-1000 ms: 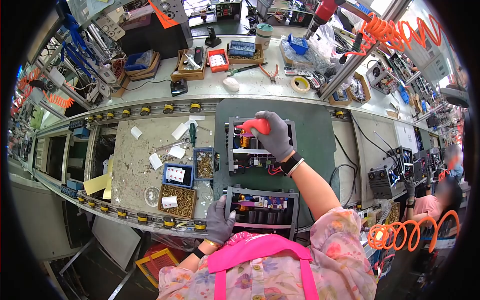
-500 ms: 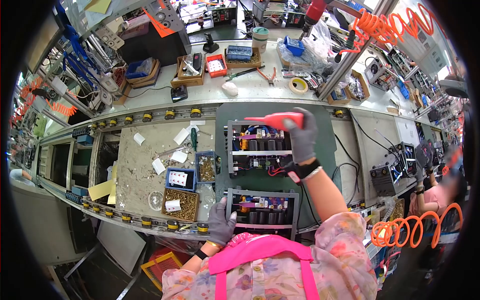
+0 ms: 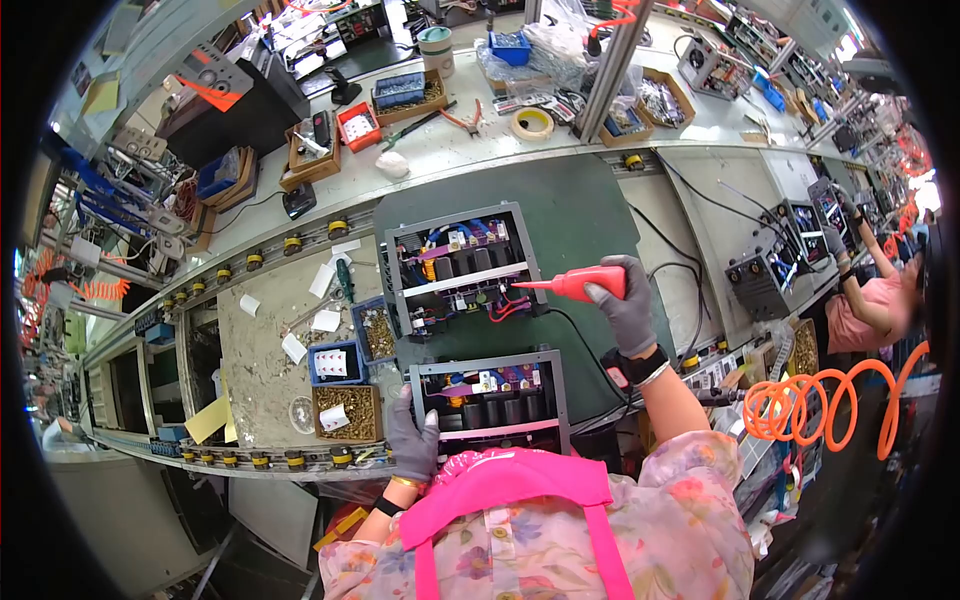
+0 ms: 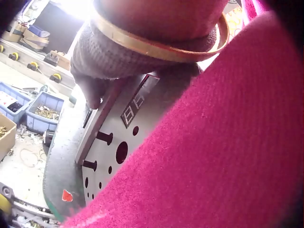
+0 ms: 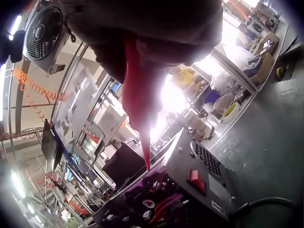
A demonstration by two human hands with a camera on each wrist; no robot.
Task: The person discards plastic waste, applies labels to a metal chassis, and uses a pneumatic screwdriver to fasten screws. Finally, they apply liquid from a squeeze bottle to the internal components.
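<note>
A gloved right hand (image 3: pixel 628 308) grips a red bottle (image 3: pixel 588 283) with a thin nozzle, which points left at the right side of the upper open metal chassis (image 3: pixel 465 272). In the right wrist view, the red nozzle (image 5: pixel 146 147) hangs over purple parts beside a chassis panel with a red switch (image 5: pixel 196 181). The gloved left hand (image 3: pixel 411 440) lies at the left edge of the lower chassis (image 3: pixel 560 400). In the left wrist view, that hand (image 4: pixel 102 61) rests against a panel with holes (image 4: pixel 107 156); its fingertips are partly hidden.
Left of the green mat (image 3: pixel 590 215) are a box of brass screws (image 3: pixel 366 408), blue trays (image 3: pixel 350 377), a green screwdriver (image 3: pixel 345 280) and paper scraps. A black cable (image 3: pixel 600 365) runs right of the chassis. An orange coiled hose (image 3: pixel 800 405) hangs at right; another person sits beyond.
The right hand with the bottle has moved from above the upper chassis to its right side, lower down. The head view has shifted and turned; the left hand remains at the lower chassis.
</note>
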